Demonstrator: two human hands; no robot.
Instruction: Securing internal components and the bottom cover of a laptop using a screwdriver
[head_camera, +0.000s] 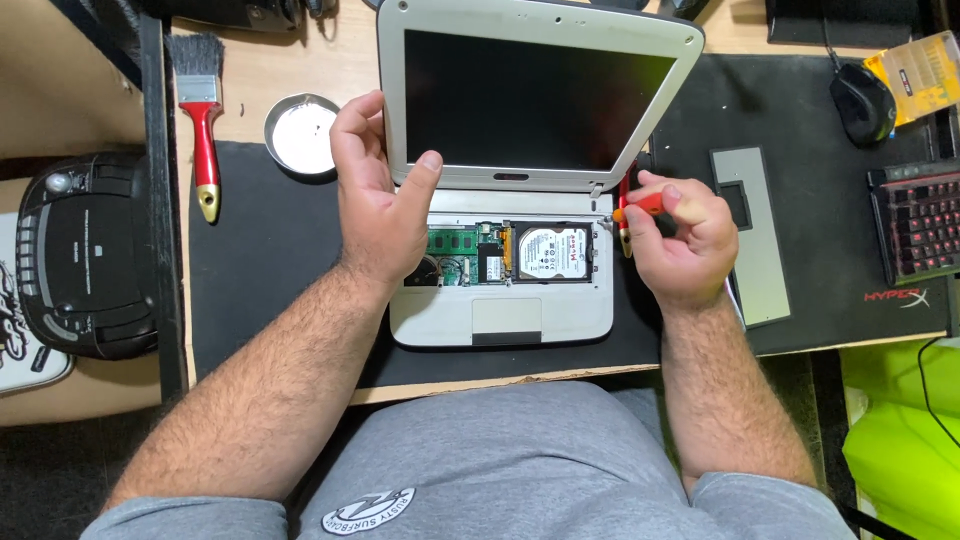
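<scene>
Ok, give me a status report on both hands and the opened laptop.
Left hand steadies small grey laptop at its screen edge. Right hand grips orange-handled screwdriver at right hinge corner. Keyboard off, silver hard drive exposed. Nothing obstructing.

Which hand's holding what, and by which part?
Right hand holds an orange-handled screwdriver, grip on the handle. Left hand steadies the laptop by the left edge of its screen lid.
</scene>
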